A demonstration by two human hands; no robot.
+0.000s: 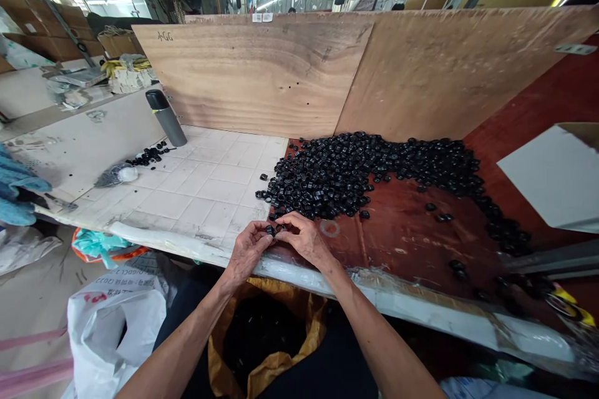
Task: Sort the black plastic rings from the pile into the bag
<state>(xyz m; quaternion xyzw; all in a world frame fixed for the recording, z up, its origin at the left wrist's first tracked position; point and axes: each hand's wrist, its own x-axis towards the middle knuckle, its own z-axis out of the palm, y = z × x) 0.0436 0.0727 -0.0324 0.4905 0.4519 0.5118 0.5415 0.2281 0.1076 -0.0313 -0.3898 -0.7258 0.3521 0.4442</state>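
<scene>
Close together over the table's front edge, my left hand (249,248) and my right hand (304,238) each pinch a small black ring-shaped part. The left one's black part (270,230) shows between thumb and fingertips; the right one's black ring (279,228) is partly covered by the fingers. Just beyond them lies a big heap of the same black parts (322,177), spread to the right across the red-brown board. Below my hands, an open yellow sack (267,366) stands between my legs with dark pieces inside.
White tiles (187,186) cover the left of the table. A grey thermos (167,120), a few black pieces (150,154) and a plastic bag (115,174) sit there. Plywood panels (262,75) wall the back. A white box (552,177) is at right; a white sack (112,324) stands lower left.
</scene>
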